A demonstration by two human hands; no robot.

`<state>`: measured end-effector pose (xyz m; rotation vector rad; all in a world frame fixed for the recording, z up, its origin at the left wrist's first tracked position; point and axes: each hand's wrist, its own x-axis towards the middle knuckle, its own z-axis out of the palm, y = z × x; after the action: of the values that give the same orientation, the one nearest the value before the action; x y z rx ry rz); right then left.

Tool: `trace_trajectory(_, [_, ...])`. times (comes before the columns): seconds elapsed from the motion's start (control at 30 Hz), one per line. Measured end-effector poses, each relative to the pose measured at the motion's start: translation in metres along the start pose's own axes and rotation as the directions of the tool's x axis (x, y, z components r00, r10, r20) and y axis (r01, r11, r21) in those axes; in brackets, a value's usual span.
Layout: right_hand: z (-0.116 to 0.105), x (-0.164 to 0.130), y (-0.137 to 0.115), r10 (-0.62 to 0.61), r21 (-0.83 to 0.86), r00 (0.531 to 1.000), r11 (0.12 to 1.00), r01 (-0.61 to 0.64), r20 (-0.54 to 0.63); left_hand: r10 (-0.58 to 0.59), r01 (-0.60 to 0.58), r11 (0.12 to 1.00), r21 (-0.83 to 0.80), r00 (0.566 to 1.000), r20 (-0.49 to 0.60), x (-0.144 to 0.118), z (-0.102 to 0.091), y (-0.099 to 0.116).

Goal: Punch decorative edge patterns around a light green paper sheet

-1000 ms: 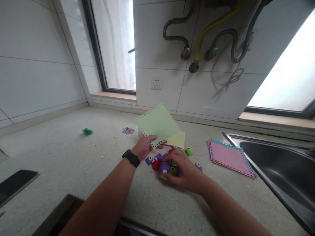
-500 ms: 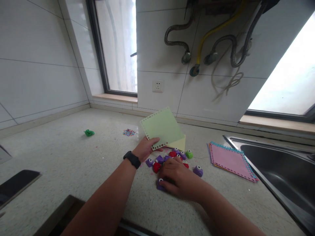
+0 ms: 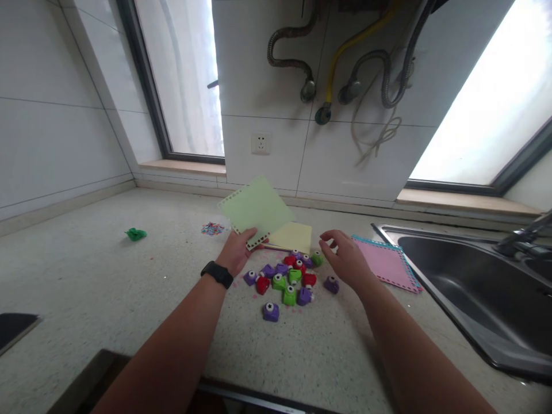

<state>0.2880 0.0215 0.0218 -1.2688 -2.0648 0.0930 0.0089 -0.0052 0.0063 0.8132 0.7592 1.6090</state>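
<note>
White tiled walls (image 3: 52, 126) meet in corner at 10 o'clock. Tall window (image 3: 181, 75) with dark frame at 11 o'clock — pale curtain behind glass. Second window (image 3: 487, 109) at 2 o'clock, glare washing it out. Socket (image 3: 260, 142) at 12 o'clock; above it corrugated metal hoses (image 3: 293, 46) and yellow hose (image 3: 349, 46) hang from wall. Speckled stone countertop (image 3: 86, 270) below — steel sink (image 3: 474, 287) set in at 3 o'clock, tap (image 3: 524, 238) at far right.
</note>
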Motion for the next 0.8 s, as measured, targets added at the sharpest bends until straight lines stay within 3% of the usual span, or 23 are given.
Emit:
trace_trajectory(0.13, [0.000, 0.001, 0.025, 0.088, -0.090, 0.975, 0.993, -0.071, 0.204, -0.003, 0.002, 1.000, -0.014, 1.000, -0.030, 0.003, -0.003, -0.001])
trace_trajectory(0.27, [0.007, -0.002, 0.025, 0.107, -0.118, 0.934, 0.991, -0.071, 0.340, -0.014, 0.014, 1.000, -0.008, 0.999, -0.035, 0.004, -0.005, -0.003])
trace_trajectory(0.8, [0.001, -0.005, 0.027, 0.068, 0.079, 0.836, 0.988, -0.131, 0.544, -0.030, 0.025, 0.996, 0.088, 0.998, 0.053, -0.007, 0.006, -0.003])
